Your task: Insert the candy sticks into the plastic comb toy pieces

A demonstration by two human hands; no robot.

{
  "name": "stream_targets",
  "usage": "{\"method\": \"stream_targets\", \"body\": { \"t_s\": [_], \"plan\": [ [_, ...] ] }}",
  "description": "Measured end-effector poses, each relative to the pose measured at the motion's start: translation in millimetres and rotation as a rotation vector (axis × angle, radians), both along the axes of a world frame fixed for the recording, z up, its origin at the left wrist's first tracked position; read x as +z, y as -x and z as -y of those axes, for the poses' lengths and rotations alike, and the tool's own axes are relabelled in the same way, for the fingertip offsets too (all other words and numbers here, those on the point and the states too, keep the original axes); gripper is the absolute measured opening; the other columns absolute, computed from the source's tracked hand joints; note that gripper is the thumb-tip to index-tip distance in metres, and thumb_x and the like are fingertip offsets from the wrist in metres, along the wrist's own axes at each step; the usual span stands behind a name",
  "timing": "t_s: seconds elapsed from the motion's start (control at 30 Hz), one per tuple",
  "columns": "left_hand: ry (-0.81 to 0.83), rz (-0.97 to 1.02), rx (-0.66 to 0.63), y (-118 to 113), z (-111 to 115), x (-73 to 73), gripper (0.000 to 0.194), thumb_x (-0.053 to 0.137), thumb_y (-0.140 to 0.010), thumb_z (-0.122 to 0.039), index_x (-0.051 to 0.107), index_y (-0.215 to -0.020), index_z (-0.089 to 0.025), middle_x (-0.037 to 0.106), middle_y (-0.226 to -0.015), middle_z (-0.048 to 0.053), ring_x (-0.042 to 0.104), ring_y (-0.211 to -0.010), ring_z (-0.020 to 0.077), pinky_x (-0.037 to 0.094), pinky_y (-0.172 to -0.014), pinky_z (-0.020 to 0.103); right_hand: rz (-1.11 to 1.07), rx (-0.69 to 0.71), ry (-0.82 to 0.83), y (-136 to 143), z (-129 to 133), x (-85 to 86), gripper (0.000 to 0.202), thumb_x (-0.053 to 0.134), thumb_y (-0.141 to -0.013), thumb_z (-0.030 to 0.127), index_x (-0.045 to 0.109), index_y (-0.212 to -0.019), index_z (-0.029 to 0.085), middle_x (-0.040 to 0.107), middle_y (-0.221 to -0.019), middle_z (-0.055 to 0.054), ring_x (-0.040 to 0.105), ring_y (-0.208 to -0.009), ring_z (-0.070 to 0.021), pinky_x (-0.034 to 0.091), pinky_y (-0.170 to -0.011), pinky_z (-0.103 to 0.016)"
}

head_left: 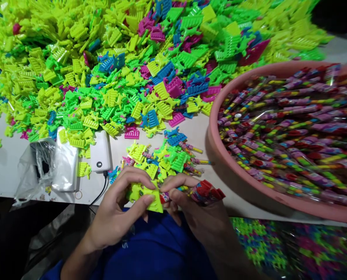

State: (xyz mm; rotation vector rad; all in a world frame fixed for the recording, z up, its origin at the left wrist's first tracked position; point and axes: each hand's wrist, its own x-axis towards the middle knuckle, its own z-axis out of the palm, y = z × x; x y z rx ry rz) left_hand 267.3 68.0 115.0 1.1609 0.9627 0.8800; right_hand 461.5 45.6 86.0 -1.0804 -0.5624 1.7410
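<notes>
My left hand (117, 206) pinches a yellow-green plastic toy piece (155, 203) between thumb and fingers, just above my lap at the table's front edge. Beside it, my right hand (195, 208) is closed on a slim candy tube (206, 192) in a purple and red wrapper. The tube's near end meets the toy piece; my fingers hide whether the two are joined. Right behind my hands lies a small pile of toy pieces (177, 161) in yellow, green and blue, with several similar candy tubes (198, 161) sticking out of it.
A huge heap of comb-like plastic pieces (103, 70) covers the back of the table. At right stands a pink basin (220, 155) full of wrapped candy tubes. On the left are a white power bank (100, 153) with a cable, a white packet (65, 167) and a clear plastic bag (30, 167).
</notes>
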Motion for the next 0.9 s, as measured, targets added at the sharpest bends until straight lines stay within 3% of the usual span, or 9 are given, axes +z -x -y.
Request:
{"method": "stream_targets", "body": {
  "t_s": [0.2,0.43,0.6,0.7,0.77,0.9],
  "plan": [
    [0.056,0.01,0.021,4.5,-0.6,-3.0,0.014,0.076,-0.108,-0.023,0.08,-0.118,-0.034,0.065,-0.12,0.006,0.068,-0.106,0.0204,0.066,-0.057,0.017,0.195,-0.038,-0.013,3.1,3.6,2.1,0.043,0.093,-0.092,0.065,0.088,-0.087,0.022,0.067,-0.059,0.002,0.058,-0.051,-0.0096,0.042,-0.052,-0.022],
    [-0.05,-0.027,0.07,0.3,-3.1,-0.9,0.005,0.084,-0.104,-0.029,0.08,-0.107,-0.026,0.071,-0.107,0.005,0.069,-0.101,0.0182,0.062,-0.08,0.023,-0.007,-0.051,0.044,8.4,2.8,5.7,0.044,0.099,-0.084,0.065,0.088,-0.087,0.023,0.073,-0.066,0.0,0.06,-0.05,-0.0094,0.041,-0.048,-0.02],
    [-0.042,-0.043,0.091,-2.8,-1.2,3.1,0.004,0.083,-0.105,-0.027,0.08,-0.106,-0.029,0.07,-0.107,0.003,0.069,-0.097,0.0171,0.057,-0.07,0.022,0.028,-0.073,0.018,9.5,8.2,7.5,0.041,0.096,-0.088,0.064,0.089,-0.089,0.024,0.077,-0.073,-0.002,0.061,-0.052,-0.0093,0.044,-0.048,-0.02],
    [-0.048,-0.073,0.06,-2.0,-1.4,5.6,0.004,0.081,-0.107,-0.027,0.078,-0.107,-0.03,0.07,-0.109,0.002,0.068,-0.097,0.0169,0.056,-0.067,0.022,0.112,-0.073,-0.096,7.9,8.6,3.2,0.034,0.092,-0.096,0.058,0.088,-0.09,0.024,0.078,-0.075,-0.001,0.062,-0.05,-0.0093,0.045,-0.046,-0.02],
    [-0.087,-0.132,0.051,-1.6,-2.1,6.5,0.005,0.079,-0.108,-0.026,0.077,-0.105,-0.029,0.07,-0.108,0.002,0.067,-0.099,0.0171,0.058,-0.078,0.025,0.214,-0.077,-0.237,6.8,6.9,0.2,0.022,0.086,-0.103,0.046,0.088,-0.094,0.026,0.079,-0.075,0.001,0.062,-0.046,-0.008,0.046,-0.046,-0.02],
    [-0.206,-0.261,0.067,-2.3,0.6,5.3,0.008,0.074,-0.111,-0.022,0.074,-0.107,-0.029,0.07,-0.106,0.001,0.066,-0.103,0.0174,0.055,-0.097,0.029,0.48,-0.12,-0.514,6.8,1.4,-0.3,0.012,0.078,-0.105,0.019,0.085,-0.1,0.028,0.085,-0.085,0.001,0.077,-0.067,-0.0138,0.062,-0.066,-0.024]
  ]
}}
